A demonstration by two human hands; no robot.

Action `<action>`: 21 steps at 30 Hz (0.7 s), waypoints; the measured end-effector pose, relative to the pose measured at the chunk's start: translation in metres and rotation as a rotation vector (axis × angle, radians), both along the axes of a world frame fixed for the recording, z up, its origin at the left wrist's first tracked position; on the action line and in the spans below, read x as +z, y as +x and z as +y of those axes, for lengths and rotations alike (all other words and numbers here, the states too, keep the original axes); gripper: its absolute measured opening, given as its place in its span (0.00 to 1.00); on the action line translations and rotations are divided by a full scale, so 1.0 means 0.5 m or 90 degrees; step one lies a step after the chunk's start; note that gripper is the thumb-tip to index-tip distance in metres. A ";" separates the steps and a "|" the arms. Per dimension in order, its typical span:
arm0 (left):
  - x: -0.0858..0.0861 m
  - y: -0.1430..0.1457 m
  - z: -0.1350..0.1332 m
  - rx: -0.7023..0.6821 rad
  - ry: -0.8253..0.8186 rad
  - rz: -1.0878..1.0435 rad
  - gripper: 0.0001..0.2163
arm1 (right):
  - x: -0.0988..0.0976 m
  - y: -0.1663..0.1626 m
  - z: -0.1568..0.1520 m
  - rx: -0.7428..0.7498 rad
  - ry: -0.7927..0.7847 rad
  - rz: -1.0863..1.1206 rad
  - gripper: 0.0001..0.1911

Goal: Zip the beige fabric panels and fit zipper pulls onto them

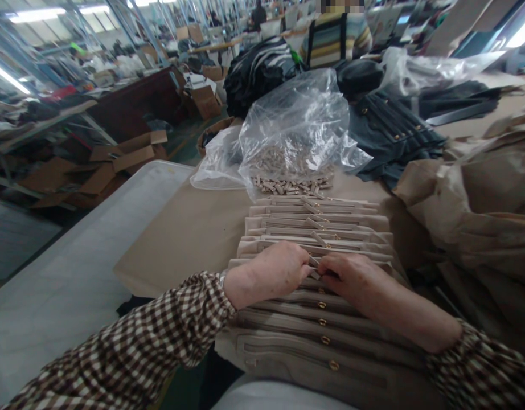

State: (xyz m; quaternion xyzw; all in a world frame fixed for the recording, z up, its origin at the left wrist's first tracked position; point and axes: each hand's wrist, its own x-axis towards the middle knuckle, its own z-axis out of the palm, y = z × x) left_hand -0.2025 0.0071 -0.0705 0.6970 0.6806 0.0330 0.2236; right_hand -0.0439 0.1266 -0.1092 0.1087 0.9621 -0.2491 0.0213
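Observation:
Overlapping beige zippered panels (283,341) lie in a row before me, each with a gold zipper slider (333,365). Over the middle of the row, my left hand (283,267) pinches one end of a small beige zipper pull tab (314,262). Close against it, my right hand (348,273) has its fingers curled at the tab's other end, by a slider that the fingers mostly hide. Panels farther back carry similar tabs, while the nearer ones show bare gold sliders. Beyond the row, a pile of loose beige tabs (288,185) spills from a clear plastic bag (296,125).
Dark panels (394,131) lie at the back right, with crumpled brown paper (471,188) in front of them. A black bundle (262,74) stands behind the bag. Cardboard boxes (104,171) sit on the left. A person in a striped top (331,37) is farther back.

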 end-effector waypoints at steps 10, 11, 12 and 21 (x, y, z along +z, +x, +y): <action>0.011 0.013 0.001 0.071 -0.066 0.053 0.13 | 0.024 -0.016 -0.016 0.019 0.040 -0.021 0.09; 0.013 0.012 0.001 0.075 -0.075 0.067 0.13 | 0.025 -0.015 -0.016 0.020 0.032 -0.016 0.09; 0.014 0.010 0.000 0.073 -0.082 0.081 0.13 | 0.025 -0.013 -0.015 0.016 0.023 -0.010 0.09; 0.025 -0.013 -0.012 0.395 0.001 -0.540 0.23 | 0.055 -0.021 -0.009 -0.061 -0.113 0.196 0.06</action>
